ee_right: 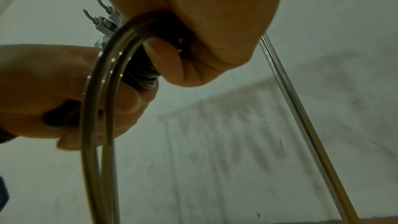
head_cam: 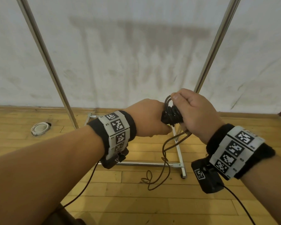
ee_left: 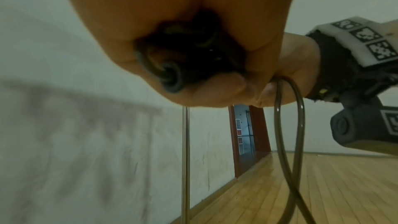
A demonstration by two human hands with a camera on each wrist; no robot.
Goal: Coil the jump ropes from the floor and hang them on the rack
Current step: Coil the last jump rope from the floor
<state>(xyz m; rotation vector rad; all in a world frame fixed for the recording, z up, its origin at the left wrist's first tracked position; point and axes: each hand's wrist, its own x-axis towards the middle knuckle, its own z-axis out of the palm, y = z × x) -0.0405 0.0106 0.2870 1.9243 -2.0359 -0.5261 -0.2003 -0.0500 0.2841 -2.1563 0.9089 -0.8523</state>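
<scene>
Rope (head_cam: 165, 153), wound round black handles (head_cam: 171, 115), sits clenched between left hand (head_cam: 146, 118) and right hand (head_cam: 195, 113); loose end trails floorward; no readable writing.

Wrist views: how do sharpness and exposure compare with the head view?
Head view: bright, sharp; left hand and right hand clear on the coiled jump rope. Left wrist view: dim, greenish, wall smeared. Right wrist view: darker, the rope shows glints.

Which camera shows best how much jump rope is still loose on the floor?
The head view: the jump rope trails from both hands down onto the floor. Each wrist view shows only a short hanging loop near the hands.
</scene>
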